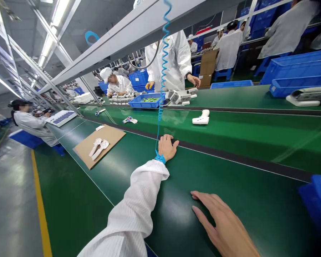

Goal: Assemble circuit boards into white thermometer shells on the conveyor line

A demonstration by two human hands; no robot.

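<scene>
Currently the left hand [168, 148] and right hand [222, 221] lie open and empty on the green table [256, 221], the left touching its dark strip [230, 157], near white plastic parts [98, 149] on a cardboard sheet [113, 137].

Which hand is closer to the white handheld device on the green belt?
Left. The left hand is nearer, resting on the belt by the black strip, short of and left of the white handheld device. The right hand lies farther back, lower on the belt.
</scene>
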